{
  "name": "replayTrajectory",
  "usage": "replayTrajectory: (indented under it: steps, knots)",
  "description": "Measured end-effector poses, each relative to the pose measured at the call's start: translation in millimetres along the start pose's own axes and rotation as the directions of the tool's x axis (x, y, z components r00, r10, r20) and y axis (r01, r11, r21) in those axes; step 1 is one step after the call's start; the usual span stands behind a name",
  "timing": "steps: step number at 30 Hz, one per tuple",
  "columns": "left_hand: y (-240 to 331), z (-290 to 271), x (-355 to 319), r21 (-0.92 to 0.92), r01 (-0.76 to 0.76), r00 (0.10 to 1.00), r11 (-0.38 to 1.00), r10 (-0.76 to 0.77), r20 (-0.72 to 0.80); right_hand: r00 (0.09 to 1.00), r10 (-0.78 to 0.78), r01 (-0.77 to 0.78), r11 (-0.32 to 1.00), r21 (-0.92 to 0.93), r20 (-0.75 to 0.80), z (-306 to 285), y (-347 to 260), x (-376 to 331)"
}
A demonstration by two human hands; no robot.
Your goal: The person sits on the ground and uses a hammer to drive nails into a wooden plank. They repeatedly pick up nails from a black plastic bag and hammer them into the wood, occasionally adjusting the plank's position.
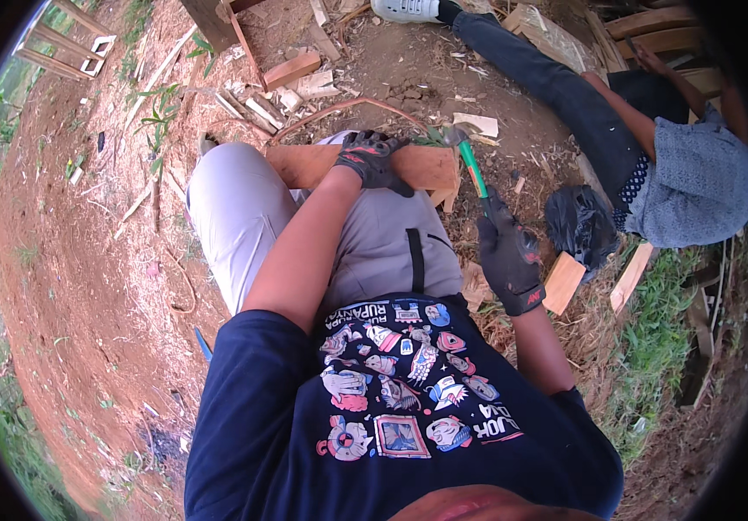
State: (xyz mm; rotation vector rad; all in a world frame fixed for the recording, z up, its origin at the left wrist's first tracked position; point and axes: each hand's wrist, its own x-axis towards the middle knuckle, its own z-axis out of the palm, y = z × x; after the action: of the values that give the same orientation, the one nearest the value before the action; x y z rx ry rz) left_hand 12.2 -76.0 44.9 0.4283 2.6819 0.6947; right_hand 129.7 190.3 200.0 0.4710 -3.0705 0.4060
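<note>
A reddish-brown wooden board (426,165) lies crosswise over my thighs. My left hand (372,163), in a dark work glove, grips the board across its top, with the fingers over the far edge. On the right, my gloved right hand (510,253) is closed round the lower end of a hammer (471,167) with a green handle. The hammer's grey metal head is up beside the board's right end; I cannot tell whether they touch.
Another person in dark trousers (565,95) sits close on the right, next to a black plastic bag (580,227). Cut wood pieces (563,282) lie beside my right hand. Offcuts (294,69) and shavings litter the dirt ahead. A small wooden frame (65,43) stands far left.
</note>
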Motion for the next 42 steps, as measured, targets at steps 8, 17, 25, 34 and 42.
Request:
replayTrajectory:
  steps: [8,17,25,34,42]
  knots:
    - [5,7,-2,-0.004,0.039,0.999,0.999,-0.039,-0.003,0.986,0.041,-0.009,0.981,-0.195,0.161,13,6,-2]
    - [7,13,-12,-0.021,0.059,0.998,0.998,-0.059,-0.002,0.919,-0.215,0.214,0.976,-0.040,-0.331,-3,-23,6]
    - [5,1,-16,0.015,0.090,0.996,0.996,-0.090,-0.014,0.949,-0.216,0.189,0.973,-0.132,-0.231,-11,-37,6]
    - [-2,13,-9,0.003,0.065,0.995,0.998,-0.065,-0.076,0.994,0.015,0.009,0.974,-0.226,0.105,15,-19,-4]
    - [11,4,-2,-0.022,0.050,0.999,0.999,-0.050,-0.018,0.960,0.171,-0.070,0.913,-0.403,0.220,34,-1,-16]
